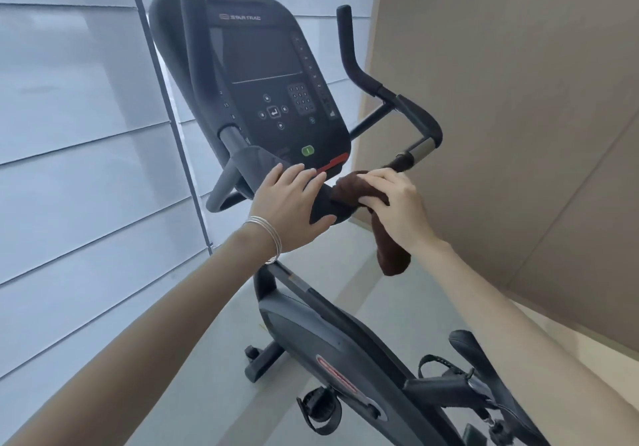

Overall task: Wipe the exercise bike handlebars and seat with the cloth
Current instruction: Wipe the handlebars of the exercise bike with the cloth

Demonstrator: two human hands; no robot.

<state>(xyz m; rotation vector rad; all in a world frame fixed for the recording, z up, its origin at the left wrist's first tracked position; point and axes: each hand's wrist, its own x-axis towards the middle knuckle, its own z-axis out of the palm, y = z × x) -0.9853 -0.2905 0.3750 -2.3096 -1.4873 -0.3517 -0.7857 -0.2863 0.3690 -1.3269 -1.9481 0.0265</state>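
A black exercise bike stands in front of me, its console [262, 75] facing up at me. The handlebars [411, 113] loop out to the right of the console and curve back toward its base. My right hand [390, 203] grips a brown cloth [349, 191] wrapped over the handlebar just under the console; the cloth's loose end hangs down below my wrist. My left hand [294, 203], fingers straight, rests on the handlebar's centre pad beside the cloth. A bangle sits on my left wrist. The seat is hidden from view.
A glass window wall with a thin dark post [166, 99] runs along the left. A beige wall [518, 99] is close on the right. Below are the bike's frame [332, 338], pedals with straps [320, 412] and the grey floor [214, 376].
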